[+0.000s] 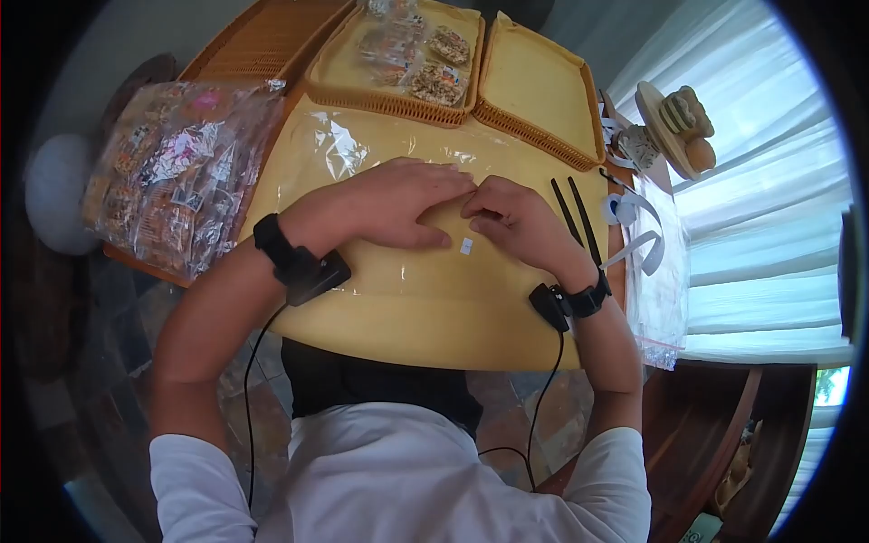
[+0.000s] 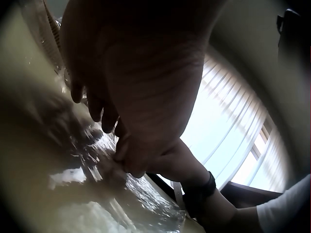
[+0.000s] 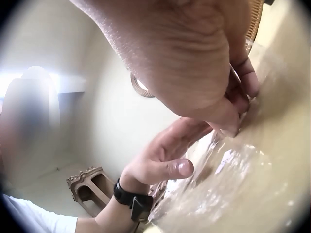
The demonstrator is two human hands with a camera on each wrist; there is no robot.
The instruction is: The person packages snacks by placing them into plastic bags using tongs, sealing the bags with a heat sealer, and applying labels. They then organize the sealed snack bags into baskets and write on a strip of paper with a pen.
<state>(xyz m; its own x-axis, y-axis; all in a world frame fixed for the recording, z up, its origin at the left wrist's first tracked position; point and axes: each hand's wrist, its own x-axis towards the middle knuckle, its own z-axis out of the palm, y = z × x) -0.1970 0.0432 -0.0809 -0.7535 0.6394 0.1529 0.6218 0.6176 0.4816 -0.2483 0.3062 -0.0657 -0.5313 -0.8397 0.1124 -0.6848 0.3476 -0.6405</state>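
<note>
A clear plastic bag (image 1: 339, 149) lies flat on the yellow tabletop (image 1: 407, 335). My left hand (image 1: 394, 201) rests over it, palm down, with straight fingers and the thumb spread. Right beside its fingertips, my right hand (image 1: 520, 222) has curled fingers, and in the right wrist view its thumb and fingertips pinch the clear plastic (image 3: 228, 170). A small white label (image 1: 466, 245) shows just below, between the hands. The left wrist view is dark, with shiny plastic (image 2: 150, 194) under the fingers.
Packaged snacks (image 1: 181, 172) in clear plastic are at the left. Across the back stand wicker trays, one with several wrapped pieces (image 1: 439, 81), another lined and bare (image 1: 534, 86). Black chopsticks (image 1: 579, 222), a white ribbon (image 1: 647, 253) and a wooden stand (image 1: 665, 131) are at the right.
</note>
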